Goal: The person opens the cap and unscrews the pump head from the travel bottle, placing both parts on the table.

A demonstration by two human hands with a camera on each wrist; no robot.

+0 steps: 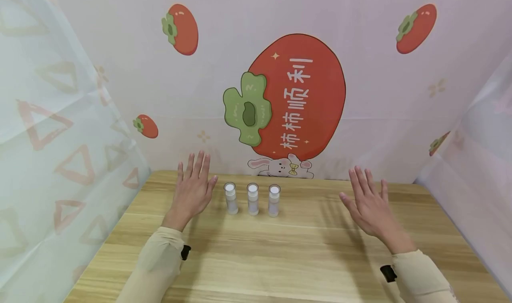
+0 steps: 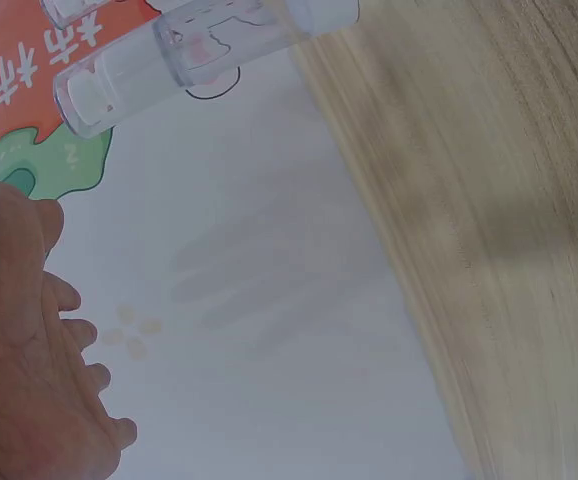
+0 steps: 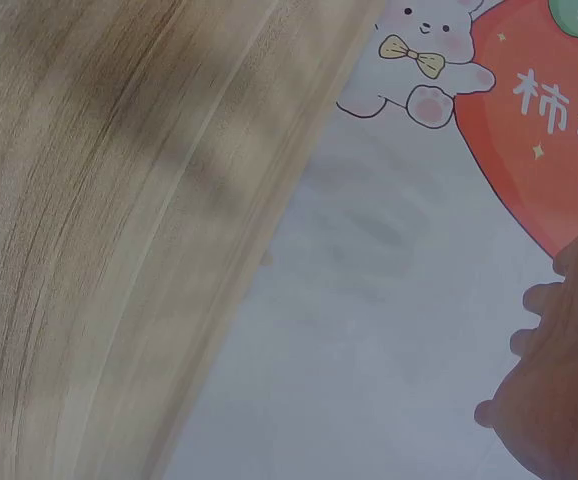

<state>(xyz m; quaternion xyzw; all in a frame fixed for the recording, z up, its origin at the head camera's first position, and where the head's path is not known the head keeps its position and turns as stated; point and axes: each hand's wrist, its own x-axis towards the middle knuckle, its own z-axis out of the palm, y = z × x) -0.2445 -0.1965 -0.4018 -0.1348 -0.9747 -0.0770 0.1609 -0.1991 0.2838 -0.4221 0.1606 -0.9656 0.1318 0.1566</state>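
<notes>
Three small clear bottles with white tops stand upright in a row near the table's back edge: a left bottle [image 1: 231, 199], a middle bottle [image 1: 253, 199] and a right bottle [image 1: 274, 201]. My left hand [image 1: 194, 194] is held just left of the row, fingers straight and spread, holding nothing. In the left wrist view, a bottle [image 2: 209, 50] shows at the top, apart from the left hand [image 2: 34, 350]. Well to the right of the bottles is my right hand [image 1: 370, 205], its fingers also spread and holding nothing. The right wrist view shows the right hand [image 3: 564, 350] at its edge.
The wooden table [image 1: 256, 258] reaches back to a cloth backdrop [image 1: 372, 94] printed with a large red persimmon [image 1: 316, 98] and a white rabbit [image 1: 278, 166]. Printed cloth also hangs at both sides. Dark bands with small devices sit at both wrists.
</notes>
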